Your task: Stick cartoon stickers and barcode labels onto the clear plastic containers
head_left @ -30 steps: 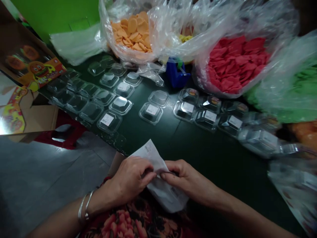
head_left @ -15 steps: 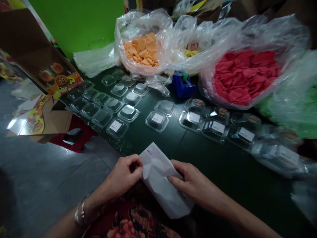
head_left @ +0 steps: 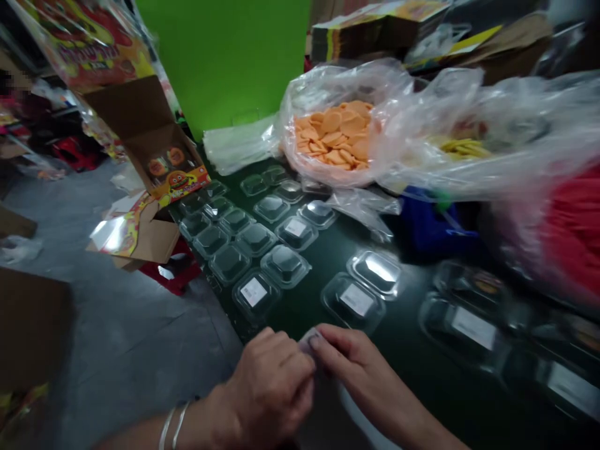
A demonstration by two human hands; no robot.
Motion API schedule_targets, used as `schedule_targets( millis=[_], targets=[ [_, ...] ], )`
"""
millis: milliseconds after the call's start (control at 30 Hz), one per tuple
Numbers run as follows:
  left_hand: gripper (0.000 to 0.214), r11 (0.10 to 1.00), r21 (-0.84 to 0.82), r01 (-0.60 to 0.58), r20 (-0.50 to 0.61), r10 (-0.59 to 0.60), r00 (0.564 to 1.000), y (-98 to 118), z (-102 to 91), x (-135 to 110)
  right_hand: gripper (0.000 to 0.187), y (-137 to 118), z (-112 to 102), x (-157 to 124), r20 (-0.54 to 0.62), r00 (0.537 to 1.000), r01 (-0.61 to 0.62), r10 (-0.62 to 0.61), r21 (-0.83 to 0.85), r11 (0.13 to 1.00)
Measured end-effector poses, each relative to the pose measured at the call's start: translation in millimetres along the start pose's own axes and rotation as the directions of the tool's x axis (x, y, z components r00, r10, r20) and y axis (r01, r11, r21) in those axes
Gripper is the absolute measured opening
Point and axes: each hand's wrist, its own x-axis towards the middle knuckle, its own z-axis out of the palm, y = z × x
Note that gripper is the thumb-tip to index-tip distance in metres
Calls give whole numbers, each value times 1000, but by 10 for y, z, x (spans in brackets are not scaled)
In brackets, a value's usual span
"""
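Observation:
A white label sheet [head_left: 328,415] hangs between my hands, blurred and in shadow, its upper corner bent over. My right hand [head_left: 354,359] pinches that corner between thumb and fingers. My left hand [head_left: 274,384] is closed like a fist right beside it, its fingertips at the sheet's edge and mostly hidden. Just beyond my hands are clear plastic clamshell boxes, one with a white label [head_left: 253,292] and another with a similar label [head_left: 357,300].
Several more clear boxes [head_left: 255,239] stand in rows on the dark green table [head_left: 290,319]. Behind them are plastic bags of orange discs [head_left: 332,134], yellow pieces [head_left: 462,149] and red pieces [head_left: 574,225], plus a blue tape dispenser [head_left: 434,225]. An open cardboard display box [head_left: 173,165] stands left.
My view has swung left and closer to the boxes. The label sheet has tilted and its corner is bent over. My left hand has come in against my right, fingers curled tighter.

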Motion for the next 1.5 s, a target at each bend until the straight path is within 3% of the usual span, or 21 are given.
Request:
schedule_targets(
  millis=[100,167,267,433,633,700,833,967,1067,1167,1300,1367,1500],
  targets=[
    [16,975,-168,149,72,-138,988,-179,-272,71,33,-62,-69,182,109,994,-17,27,-90,996],
    [23,934,-224,278,81,-266,960,-342,-490,125,28,-194,-80,318,183,983,54,-27,-148,987],
    [18,883,-257,393,153,-365,918,-565,-720,195,21,-461,-26,563,267,956,196,-125,-257,946],
    [9,818,-277,504,194,-466,863,-818,-840,182,23,-715,96,915,360,922,289,-144,-389,875],
    [11,644,-469,604,57,-660,749,-1114,-860,55,14,-698,91,1218,243,961,216,-130,-368,904],
    [14,684,-457,568,-15,-644,765,-1160,-863,64,13,-703,107,1300,301,946,230,-122,-353,907],
    [14,864,-270,424,-45,-451,891,-1149,-879,168,16,-750,182,1398,421,897,315,-135,-395,863],
    [8,894,-185,409,-19,-419,908,-1125,-884,254,22,-774,215,1431,445,887,331,-120,-435,838],
    [7,810,-305,502,23,-520,854,-1149,-860,265,21,-771,189,1447,412,903,312,-120,-439,842],
    [9,604,-528,597,68,-671,738,-1222,-804,244,17,-773,149,1488,340,929,288,-149,-409,866],
    [19,366,-699,614,113,-791,601,-1360,-732,188,19,-774,117,1612,282,935,312,-214,-375,873],
    [21,318,-714,624,132,-814,566,-1422,-719,168,20,-779,125,1694,280,931,335,-234,-402,852],
    [21,331,-696,637,95,-837,538,-1514,-732,175,21,-838,180,1852,248,936,347,-248,-545,763]
  ],
)
